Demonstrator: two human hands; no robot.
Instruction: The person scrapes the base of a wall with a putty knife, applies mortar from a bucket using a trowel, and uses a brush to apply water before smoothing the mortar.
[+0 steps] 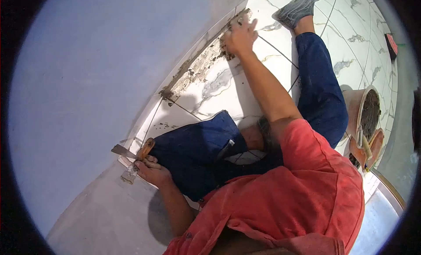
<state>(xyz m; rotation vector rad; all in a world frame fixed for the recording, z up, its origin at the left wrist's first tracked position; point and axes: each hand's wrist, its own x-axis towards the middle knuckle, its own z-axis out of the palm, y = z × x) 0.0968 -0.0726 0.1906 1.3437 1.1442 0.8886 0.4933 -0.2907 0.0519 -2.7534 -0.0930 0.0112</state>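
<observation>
My left hand (153,171), low at the left beside my bent knee, is closed around a putty knife (147,149) with a wooden handle. A second flat, mortar-smeared blade (129,174) sticks out from below the same hand; its handle is hidden. My right hand (240,38) reaches to the far end of a rough strip of mortar (197,68) along the wall base. Its fingers are apart and slightly blurred, at or just above the strip. Dark crumbs lie around it on the white marbled tiles (219,90).
A blue-grey wall (101,57) rises at the left. A bucket of dark mortar (370,108) stands at the right, with a reddish container (372,149) against it. A red-and-black object (391,46) lies farther off. My outstretched leg (322,79) crosses the tiles.
</observation>
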